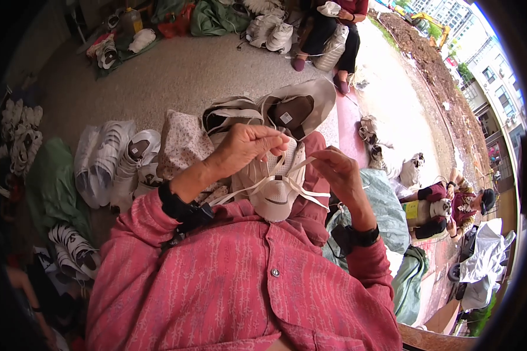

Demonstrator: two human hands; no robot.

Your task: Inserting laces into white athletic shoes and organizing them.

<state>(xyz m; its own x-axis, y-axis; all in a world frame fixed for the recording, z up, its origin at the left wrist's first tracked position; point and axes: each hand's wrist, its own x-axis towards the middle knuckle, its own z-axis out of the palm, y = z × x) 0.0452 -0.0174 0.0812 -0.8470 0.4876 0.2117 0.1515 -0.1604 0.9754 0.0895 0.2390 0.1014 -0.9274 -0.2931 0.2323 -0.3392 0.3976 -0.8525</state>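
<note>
A pale beige shoe [273,202] rests on my lap with its toe toward me. Flat white shoelaces [299,188] cross over its front, with loose lengths trailing to both sides. Above the shoe's tongue, my left hand [246,151] is closed in a pinch, with a lace running down from its fingertips. On the other side, my right hand [338,171] pinches a lace pulled up and out from the eyelets. Just beyond sit more beige shoes, one with its opening and dark insole [294,112] facing up.
A floral cloth [184,143] lies left of the shoe. Further left stand stacked shoes in clear plastic [102,158] and a green sack [55,181]. Pale green sacking [383,205] lies at my right. One person [334,35] sits ahead, another [436,207] at the right, both handling shoes.
</note>
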